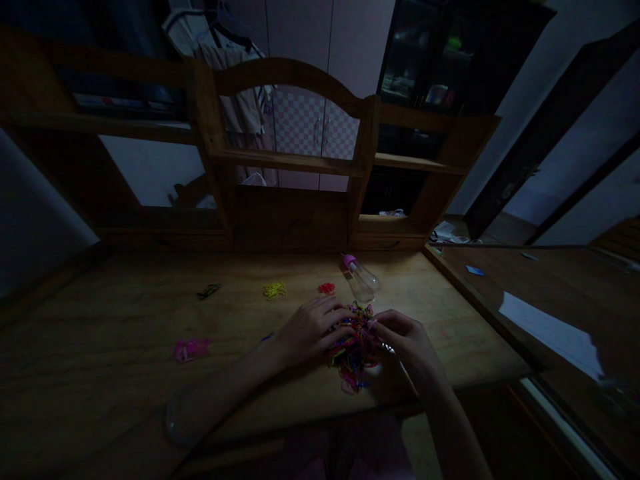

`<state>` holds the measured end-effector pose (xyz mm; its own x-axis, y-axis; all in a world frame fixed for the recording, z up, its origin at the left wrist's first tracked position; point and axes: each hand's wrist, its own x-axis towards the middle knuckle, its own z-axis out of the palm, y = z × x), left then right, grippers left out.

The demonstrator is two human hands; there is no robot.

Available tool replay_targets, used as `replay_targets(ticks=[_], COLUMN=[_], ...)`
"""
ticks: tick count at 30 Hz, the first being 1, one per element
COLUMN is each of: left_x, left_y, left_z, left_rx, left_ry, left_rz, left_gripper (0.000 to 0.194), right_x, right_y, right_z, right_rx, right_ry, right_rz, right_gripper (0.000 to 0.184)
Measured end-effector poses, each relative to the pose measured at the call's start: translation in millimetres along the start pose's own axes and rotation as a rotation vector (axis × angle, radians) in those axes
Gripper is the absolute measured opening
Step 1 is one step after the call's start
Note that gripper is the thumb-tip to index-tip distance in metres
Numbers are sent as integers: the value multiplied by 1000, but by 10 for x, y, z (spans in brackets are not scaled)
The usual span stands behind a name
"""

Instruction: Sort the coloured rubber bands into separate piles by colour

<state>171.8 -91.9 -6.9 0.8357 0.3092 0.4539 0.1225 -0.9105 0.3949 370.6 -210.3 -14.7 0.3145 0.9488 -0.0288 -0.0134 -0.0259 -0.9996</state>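
Nearest us, at eight o'clock from the mixed heap, a clear bangle (177, 420) circles our left forearm. The heap of multicoloured bands (354, 357) is the hub of our clock, lying near the front edge of the wooden desk (125, 313). Our left hand (317, 327) comes in from nine o'clock, palm down, fingers loosely bent over the heap; we cannot tell whether they have caught a band. Our right hand (405, 337) is at three o'clock, thumb and forefinger drawn together at the heap's edge; in this dim light we cannot make out what, if anything, is between them.

Out at nine o'clock we see a pink cluster (191, 349). A little farther off come three small clusters: dark (209, 291) and yellow (275, 289), both around ten o'clock, and red (327, 288) at eleven. Near twelve we find a clear bottle (365, 283), its pink top pointing towards eleven. On the brown surface beside our desk, white paper (550, 333) lies at three o'clock and a small blue card (475, 270) at two.

Beyond, at twelve, rises the desk's wooden shelf unit (290, 160), with hanging clothes (233, 80) behind it at eleven.
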Motion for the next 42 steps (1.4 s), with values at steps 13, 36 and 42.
replay_targets(ticks=[13,36,42], left_x=[-21,-20,-44], left_y=[-45,-105,-49], left_z=[94,105,79], left_rx=[-45,67,145], left_ry=[30,-46,21], left_rz=[89,75,9], left_gripper=[23,26,30], right_x=[54,63,490], right_y=[-86,-13,-382], right_z=[164,-40,171], right_rx=[-13,336,169], right_ry=[-31,30,-111], right_rz=[59,126,-6], right_gripper=[28,23,24])
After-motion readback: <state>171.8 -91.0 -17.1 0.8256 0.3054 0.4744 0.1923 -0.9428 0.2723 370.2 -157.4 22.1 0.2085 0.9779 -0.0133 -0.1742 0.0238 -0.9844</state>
